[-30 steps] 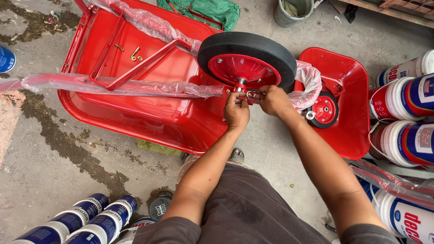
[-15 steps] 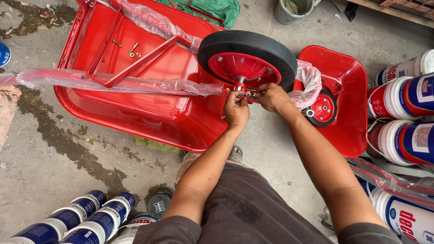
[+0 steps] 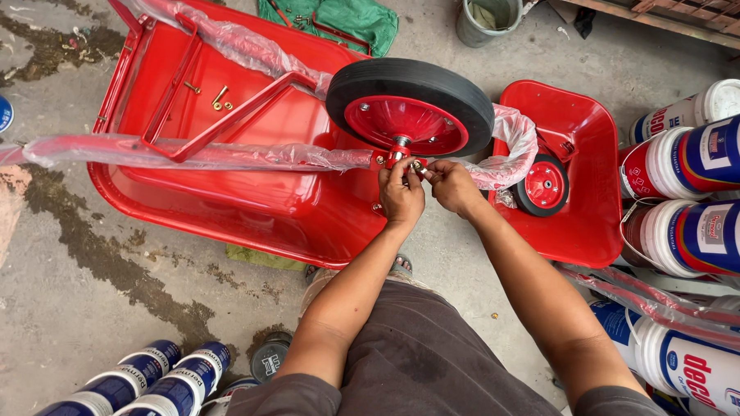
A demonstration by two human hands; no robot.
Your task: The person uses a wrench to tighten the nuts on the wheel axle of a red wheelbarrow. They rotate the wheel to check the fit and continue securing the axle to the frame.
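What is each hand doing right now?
Left hand: closed, pinching the axle hardware under the wheel.
Right hand: closed, fingers on the same hardware.

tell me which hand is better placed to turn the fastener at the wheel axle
Probably the right hand: its fingertips pinch the small fastener at the axle under the wheel, while the left hand grips the bracket just beside it.

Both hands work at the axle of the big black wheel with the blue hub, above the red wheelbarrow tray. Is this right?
Not quite: the head view shows the wheel has a red hub, not blue. The rest stands: the left hand and right hand are at its axle, above the red wheelbarrow tray.
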